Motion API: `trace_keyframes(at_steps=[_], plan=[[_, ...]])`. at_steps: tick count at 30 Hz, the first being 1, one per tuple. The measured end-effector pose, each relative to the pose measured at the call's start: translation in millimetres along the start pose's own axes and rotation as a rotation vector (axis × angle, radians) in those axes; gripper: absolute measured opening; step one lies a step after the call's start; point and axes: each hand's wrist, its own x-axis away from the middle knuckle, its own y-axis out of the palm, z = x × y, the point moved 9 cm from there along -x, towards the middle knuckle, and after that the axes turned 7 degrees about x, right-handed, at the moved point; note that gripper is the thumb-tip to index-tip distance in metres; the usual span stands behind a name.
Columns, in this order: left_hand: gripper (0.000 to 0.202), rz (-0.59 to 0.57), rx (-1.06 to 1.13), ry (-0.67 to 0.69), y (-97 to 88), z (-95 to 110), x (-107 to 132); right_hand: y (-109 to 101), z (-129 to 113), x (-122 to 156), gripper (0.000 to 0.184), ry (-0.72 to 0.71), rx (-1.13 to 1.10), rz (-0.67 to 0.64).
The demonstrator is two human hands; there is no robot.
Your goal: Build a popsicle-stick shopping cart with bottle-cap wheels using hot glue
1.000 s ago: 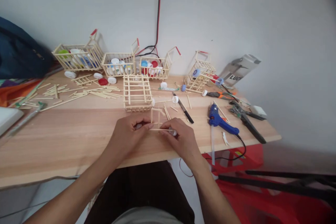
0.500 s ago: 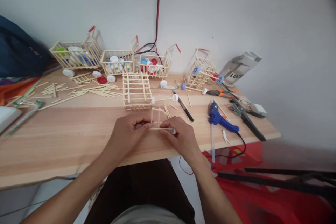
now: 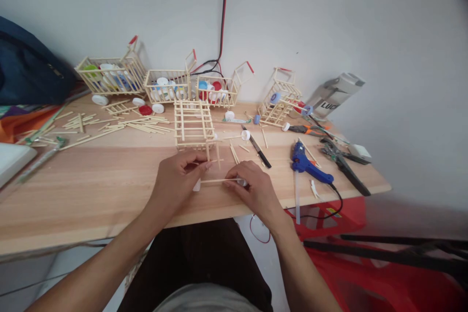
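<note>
My left hand (image 3: 174, 178) pinches a small frame of thin wooden sticks (image 3: 218, 156), raised just in front of a stick-built cart basket (image 3: 193, 126). My right hand (image 3: 256, 190) is closed on a stick axle (image 3: 214, 181) that carries white bottle-cap wheels. One cap (image 3: 196, 185) shows below my left fingers; the other is partly covered by my right fingers. Behind my hands lies a second axle with a white cap (image 3: 245, 135), beside a black pen (image 3: 260, 151). Loose stick pieces (image 3: 234, 153) rest between the basket and the pen.
Finished stick carts (image 3: 111, 78) holding coloured caps line the wall. Loose sticks (image 3: 142, 126) are scattered at the left. On the right lie a blue glue gun (image 3: 309, 165) with its cord past the table edge, orange-handled pliers (image 3: 307, 129) and a black-handled cutter (image 3: 347, 170).
My left hand has lifted the small stick frame up and slightly left, away from the axle. The axle and its left cap now show more fully; my right hand is nearly still.
</note>
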Motion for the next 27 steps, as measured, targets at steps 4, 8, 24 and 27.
trace_keyframes(at_steps=[4,8,24,27], plan=[[0.013,0.026,0.025,-0.004,-6.4,4.2,0.0,-5.7,8.4,0.9,0.009,0.015,0.065,0.045],[0.016,0.01,0.03,0.005,-6.3,5.6,-0.4,-5.8,11.1,0.2,0.007,0.003,0.082,0.04],[0.015,-0.008,0.119,0.065,-6.3,20.1,0.0,-39.1,0.9,4.6,0.018,0.136,-0.079,0.227],[0.013,-0.018,0.139,0.074,-4.8,22.1,1.6,-38.8,-3.6,1.7,0.019,0.195,-0.152,0.216]])
